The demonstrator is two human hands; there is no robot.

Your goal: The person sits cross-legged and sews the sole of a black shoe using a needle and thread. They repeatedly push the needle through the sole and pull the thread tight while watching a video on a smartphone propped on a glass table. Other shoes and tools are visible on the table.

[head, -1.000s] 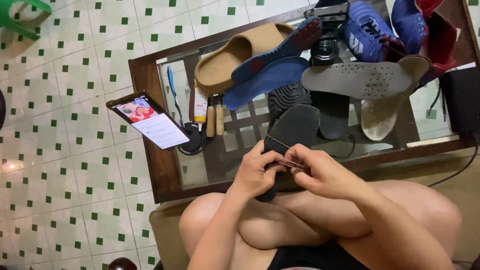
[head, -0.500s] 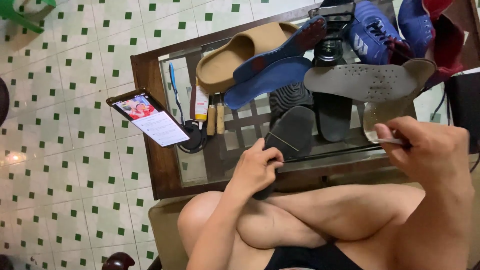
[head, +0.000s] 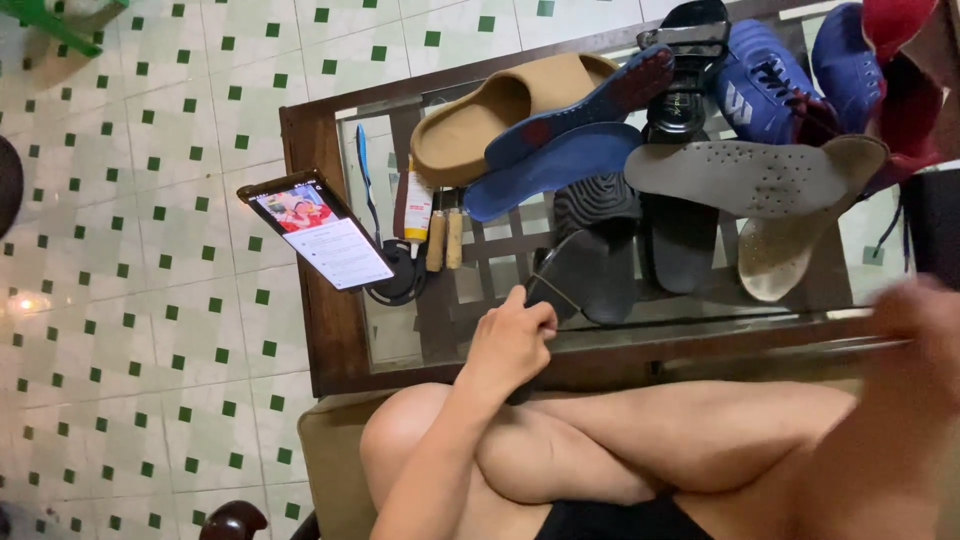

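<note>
My left hand (head: 510,345) grips the near end of a black insole (head: 585,275), which is tilted up over the near edge of the glass-topped wooden table (head: 312,310). Far to the right, my right hand (head: 920,325) is a blur at the frame's edge, away from the insole, and I cannot see whether it holds anything. My crossed bare legs lie just below the table edge. Behind the insole a black ridged sandal sole (head: 600,205) rests on the glass.
Footwear crowds the table: a tan slide (head: 480,115), two blue insoles (head: 560,165), a grey perforated insole (head: 750,178), a beige insole (head: 785,260), blue sports shoes (head: 760,90). A lit phone (head: 320,232), a glue tube (head: 417,205) and wooden-handled tools (head: 445,238) sit at left. Green-dotted tile floor (head: 150,300) surrounds it.
My right hand left the black insole, swung out to the right with a thin tool, and now blurs at the right edge. My left hand kept its grip on the insole.
</note>
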